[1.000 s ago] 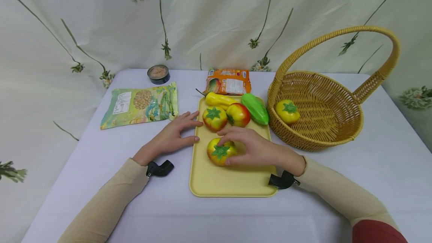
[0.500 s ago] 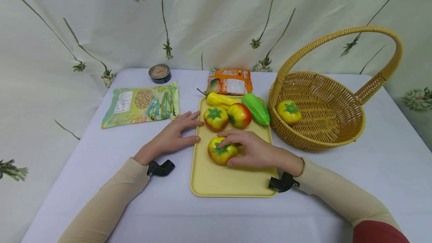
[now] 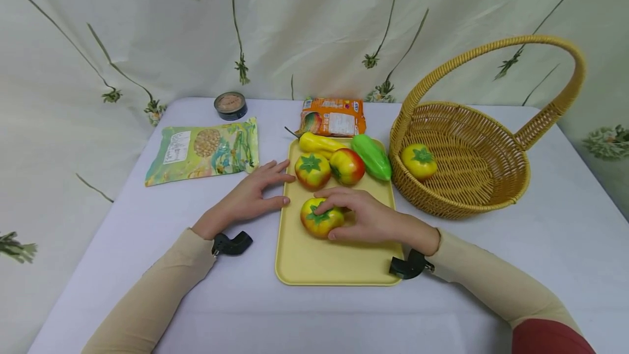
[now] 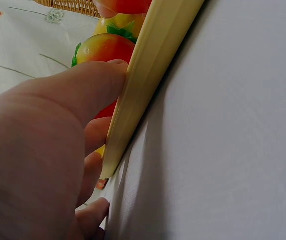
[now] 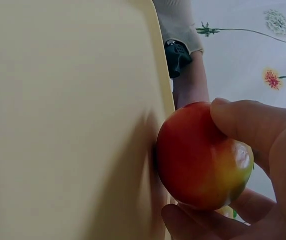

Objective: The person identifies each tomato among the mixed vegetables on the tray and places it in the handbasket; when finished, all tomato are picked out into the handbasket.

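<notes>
My right hand [image 3: 366,216] grips a yellow-red persimmon [image 3: 314,227] with a green leafy top, on the near half of the yellow tray [image 3: 339,266]. In the right wrist view, thumb and fingers curve round the persimmon's [image 5: 198,160] red side. My left hand [image 3: 250,196] lies at the tray's left edge with its fingers spread; in the left wrist view its thumb touches the tray rim [image 4: 145,75]. Farther up the tray are a second persimmon [image 3: 312,173], a red-yellow fruit [image 3: 348,167], a yellow pepper [image 3: 319,145] and a ridged green vegetable [image 3: 372,158].
Right of the tray stands a wicker basket [image 3: 472,209] with a tall handle and one persimmon [image 3: 419,163] inside. An orange packet [image 3: 334,118] lies behind the tray. At the left are a green bag [image 3: 206,149] and a round tin [image 3: 230,106].
Both hands and the persimmon keep almost the same places. Only a slight shift of the whole head view shows.
</notes>
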Motion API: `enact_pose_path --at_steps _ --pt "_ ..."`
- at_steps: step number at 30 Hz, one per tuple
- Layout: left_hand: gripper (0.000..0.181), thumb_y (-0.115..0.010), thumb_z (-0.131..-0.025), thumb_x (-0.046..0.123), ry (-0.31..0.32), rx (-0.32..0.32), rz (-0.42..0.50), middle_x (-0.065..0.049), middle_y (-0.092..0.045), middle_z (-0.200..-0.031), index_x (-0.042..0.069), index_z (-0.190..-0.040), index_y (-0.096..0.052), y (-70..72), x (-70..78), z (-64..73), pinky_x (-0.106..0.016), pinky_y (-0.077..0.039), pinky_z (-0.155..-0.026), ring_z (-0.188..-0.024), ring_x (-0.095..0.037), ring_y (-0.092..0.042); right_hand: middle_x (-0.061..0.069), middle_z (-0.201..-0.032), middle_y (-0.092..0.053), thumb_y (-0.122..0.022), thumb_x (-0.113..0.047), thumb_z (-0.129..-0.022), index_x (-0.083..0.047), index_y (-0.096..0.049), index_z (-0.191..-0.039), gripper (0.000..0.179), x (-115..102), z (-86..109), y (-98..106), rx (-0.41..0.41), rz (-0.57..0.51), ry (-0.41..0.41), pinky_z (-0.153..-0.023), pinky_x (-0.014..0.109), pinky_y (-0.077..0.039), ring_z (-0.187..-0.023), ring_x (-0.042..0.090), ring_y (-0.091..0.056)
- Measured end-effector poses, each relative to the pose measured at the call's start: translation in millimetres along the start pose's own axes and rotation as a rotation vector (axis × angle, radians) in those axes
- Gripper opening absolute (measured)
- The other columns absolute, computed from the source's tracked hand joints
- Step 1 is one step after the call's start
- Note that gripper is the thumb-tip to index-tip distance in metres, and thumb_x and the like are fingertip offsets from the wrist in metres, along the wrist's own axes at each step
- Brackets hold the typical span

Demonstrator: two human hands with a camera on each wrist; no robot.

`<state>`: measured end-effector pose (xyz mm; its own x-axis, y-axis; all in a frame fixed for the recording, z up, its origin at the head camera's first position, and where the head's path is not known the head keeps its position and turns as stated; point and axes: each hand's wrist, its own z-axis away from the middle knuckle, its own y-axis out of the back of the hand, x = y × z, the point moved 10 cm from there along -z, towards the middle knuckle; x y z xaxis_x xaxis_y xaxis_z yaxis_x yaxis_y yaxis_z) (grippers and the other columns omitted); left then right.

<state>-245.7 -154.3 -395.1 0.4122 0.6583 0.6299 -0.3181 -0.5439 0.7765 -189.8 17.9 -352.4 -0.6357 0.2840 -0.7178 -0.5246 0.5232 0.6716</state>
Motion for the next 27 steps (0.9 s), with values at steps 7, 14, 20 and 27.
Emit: enact_pose_path --at_steps 7,14,20,27 --pt "0.049 -0.072 -0.095 0.029 0.0 -0.004 -0.003 -0.014 -0.031 -0.168 0.012 -0.14 -0.062 -0.3 -0.5 0.1 -0.068 -0.014 -0.124 -0.156 -0.047 -0.018 0.014 -0.147 -0.059 -0.083 -0.011 -0.083 -0.012 -0.07 -0.117 0.036 1.2 0.2 -1.6 -0.001 -0.002 -0.005 -0.117 0.049 -0.043 -0.139 0.031 -0.054" --pt "0.049 -0.072 -0.095 0.029 0.01 -0.001 0.001 -0.014 -0.032 -0.167 0.012 -0.14 -0.062 -0.7 -0.6 -0.1 -0.068 -0.015 -0.124 -0.156 -0.047 -0.019 0.015 -0.146 -0.059 -0.083 -0.011 -0.084 -0.012 -0.07 -0.118 0.037 -0.1 0.4 -0.8 0.009 -0.002 -0.011 -0.111 0.044 -0.05 -0.138 0.031 -0.055" --pt "0.05 -0.073 -0.094 0.03 0.015 -0.002 0.004 -0.014 -0.032 -0.167 0.012 -0.139 -0.062 -0.3 0.3 0.4 -0.068 -0.017 -0.124 -0.156 -0.047 -0.019 0.015 -0.147 -0.058 -0.082 -0.012 -0.084 -0.012 -0.07 -0.12 0.038 0.9 1.1 -1.1 0.011 -0.002 -0.02 -0.11 0.042 -0.051 -0.138 0.031 -0.054" --pt "0.05 -0.072 -0.095 0.029 0.013 -0.004 0.006 -0.014 -0.032 -0.167 0.012 -0.14 -0.062 -0.1 1.1 0.1 -0.068 -0.015 -0.124 -0.156 -0.047 -0.018 0.017 -0.146 -0.058 -0.082 -0.012 -0.085 -0.011 -0.069 -0.121 0.038 0.7 1.1 -0.4 0.015 0.006 -0.019 -0.105 0.041 -0.054 -0.138 0.033 -0.054"
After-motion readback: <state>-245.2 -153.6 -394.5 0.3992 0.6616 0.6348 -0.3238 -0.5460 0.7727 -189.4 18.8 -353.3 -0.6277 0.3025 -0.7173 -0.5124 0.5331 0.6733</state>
